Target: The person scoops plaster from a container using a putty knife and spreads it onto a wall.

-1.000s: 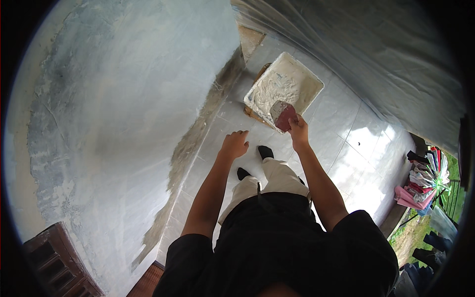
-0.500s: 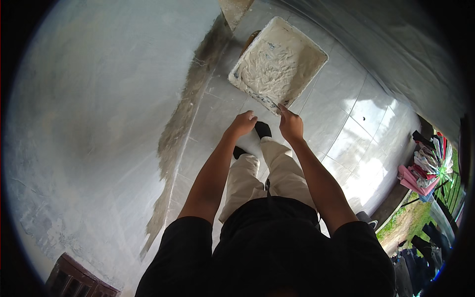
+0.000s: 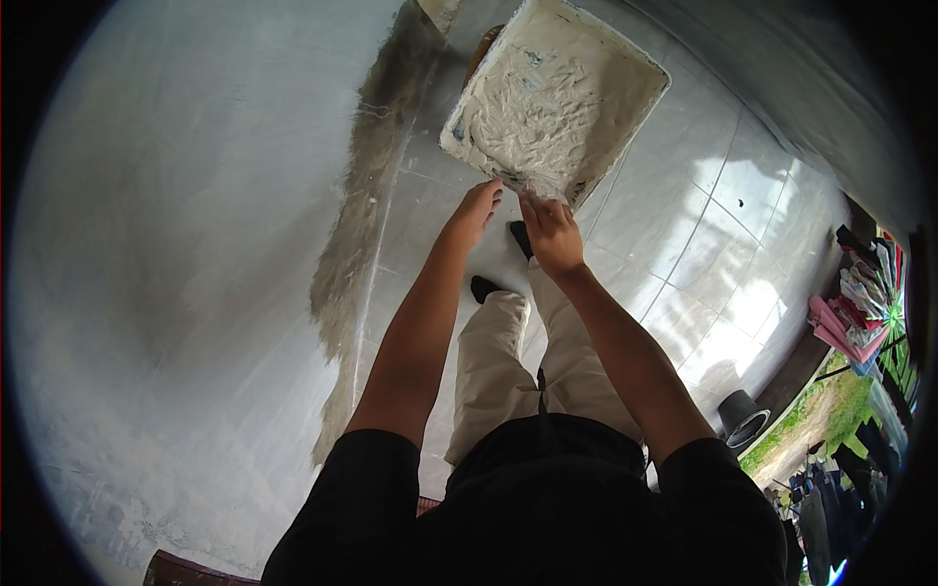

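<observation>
A square tray (image 3: 653, 86) of thick off-white paste (image 3: 547, 98), like wall putty, stands ahead of me, lumpy and streaked. My right hand (image 3: 553, 232) is closed at its near edge, gripping what looks like a putty scraper (image 3: 539, 189), smeared with paste and mostly hidden by the fingers. Close beside it, my left hand (image 3: 476, 211) has its fingers bent, with the tips at the tray's near rim. What those fingertips hold, if anything, is hidden.
On my left a grey-white wall (image 3: 195, 215) has a rough, darker strip (image 3: 366, 176) along its foot. Grey floor tiles (image 3: 684, 230) lie to the right. A dark bucket (image 3: 743, 418) stands at the right, near hanging clothes (image 3: 865, 303). My feet in black socks (image 3: 483, 288) are below the tray.
The tray appears larger and higher in view. My right hand has shifted left, against the near rim, and my left hand has risen to that rim. The dark bucket shows more fully.
</observation>
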{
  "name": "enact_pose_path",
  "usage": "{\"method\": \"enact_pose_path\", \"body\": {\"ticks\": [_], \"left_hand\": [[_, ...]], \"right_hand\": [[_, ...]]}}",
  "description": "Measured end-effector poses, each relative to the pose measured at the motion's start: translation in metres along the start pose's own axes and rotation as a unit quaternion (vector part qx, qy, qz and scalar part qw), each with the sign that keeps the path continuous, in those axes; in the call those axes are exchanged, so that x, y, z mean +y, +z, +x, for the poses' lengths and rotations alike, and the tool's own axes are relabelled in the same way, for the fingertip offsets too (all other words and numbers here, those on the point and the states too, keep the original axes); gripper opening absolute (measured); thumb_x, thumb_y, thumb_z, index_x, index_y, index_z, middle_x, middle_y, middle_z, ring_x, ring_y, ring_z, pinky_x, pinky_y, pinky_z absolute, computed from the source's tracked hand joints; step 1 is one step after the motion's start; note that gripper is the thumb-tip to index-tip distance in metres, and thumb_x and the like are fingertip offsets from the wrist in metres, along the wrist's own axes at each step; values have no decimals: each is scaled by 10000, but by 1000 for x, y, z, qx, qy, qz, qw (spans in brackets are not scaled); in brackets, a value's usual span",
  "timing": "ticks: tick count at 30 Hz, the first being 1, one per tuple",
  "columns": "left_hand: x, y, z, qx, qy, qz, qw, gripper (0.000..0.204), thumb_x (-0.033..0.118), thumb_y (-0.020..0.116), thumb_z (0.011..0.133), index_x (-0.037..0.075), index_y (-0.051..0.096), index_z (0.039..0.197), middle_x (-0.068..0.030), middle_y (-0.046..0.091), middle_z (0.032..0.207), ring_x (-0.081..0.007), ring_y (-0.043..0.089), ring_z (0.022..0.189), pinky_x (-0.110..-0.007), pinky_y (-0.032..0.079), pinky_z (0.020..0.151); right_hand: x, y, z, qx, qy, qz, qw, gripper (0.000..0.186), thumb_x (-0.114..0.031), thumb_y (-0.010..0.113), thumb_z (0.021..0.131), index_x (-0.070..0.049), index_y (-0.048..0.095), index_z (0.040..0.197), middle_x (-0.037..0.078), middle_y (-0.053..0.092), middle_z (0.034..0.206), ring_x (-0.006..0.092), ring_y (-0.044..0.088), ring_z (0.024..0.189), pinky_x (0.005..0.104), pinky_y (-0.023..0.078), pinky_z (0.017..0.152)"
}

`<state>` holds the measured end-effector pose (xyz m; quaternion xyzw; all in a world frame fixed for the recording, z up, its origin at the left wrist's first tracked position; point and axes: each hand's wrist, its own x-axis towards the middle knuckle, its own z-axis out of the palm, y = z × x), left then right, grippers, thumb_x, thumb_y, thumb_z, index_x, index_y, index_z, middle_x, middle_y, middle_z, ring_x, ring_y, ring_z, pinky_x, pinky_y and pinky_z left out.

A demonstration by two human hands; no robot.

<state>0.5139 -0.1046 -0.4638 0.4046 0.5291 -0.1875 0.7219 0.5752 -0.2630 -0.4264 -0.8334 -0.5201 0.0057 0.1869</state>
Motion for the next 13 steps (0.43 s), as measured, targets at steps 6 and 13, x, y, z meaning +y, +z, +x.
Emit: {"method": "enact_pose_path", "body": {"ticks": [6, 13], "left_hand": [[-5, -6, 9, -29, 0, -118, 993, 485, 432, 528, 896, 99, 516, 1248, -34, 572, 1177, -161, 506, 1032, -333, 305, 943], [1, -9, 6, -121, -2, -184, 975, 468, 418, 532, 891, 130, 452, 1251, -32, 587, 1123, -190, 516, 1075, -348, 338, 942]], "right_hand": [[-15, 20, -3, -11, 5, 8, 1000, 472, -79, 559, 744, -3, 548, 1210, 99, 545, 1240, 231, 543, 990, 326, 505, 841], [-28, 45, -25, -54, 32, 14, 998, 519, -62, 577, 730, -3, 529, 1244, 125, 509, 1279, 260, 547, 974, 296, 521, 819]]}}
